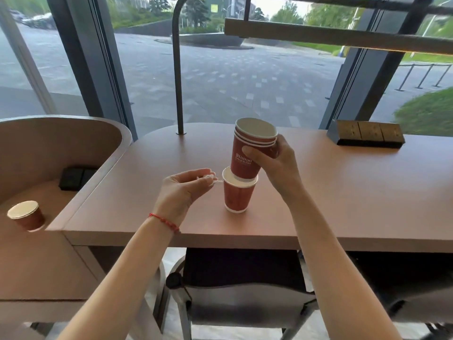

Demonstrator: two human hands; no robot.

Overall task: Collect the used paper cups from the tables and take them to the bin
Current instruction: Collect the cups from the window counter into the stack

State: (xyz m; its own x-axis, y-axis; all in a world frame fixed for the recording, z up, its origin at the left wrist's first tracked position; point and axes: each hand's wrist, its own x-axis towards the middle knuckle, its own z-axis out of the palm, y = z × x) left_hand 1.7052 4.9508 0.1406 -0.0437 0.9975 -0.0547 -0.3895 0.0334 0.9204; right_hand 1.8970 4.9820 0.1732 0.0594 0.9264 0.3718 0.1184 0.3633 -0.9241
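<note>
Surface: brown table [343,192] by windows.
Cups: stack of three [247,153], gripped by right hand [277,163], entering single red cup [236,196]; another cup [25,214] far left.
Left hand [182,192]: pinching white scrap [210,179].

bench [343,192]: brown, rounded far end | window [232,69]: behind bench, daylight, paved yard outside | pole [178,69]: rises from bench's far edge | chair [245,290]: under bench | booth [61,143]: left of bench
</note>
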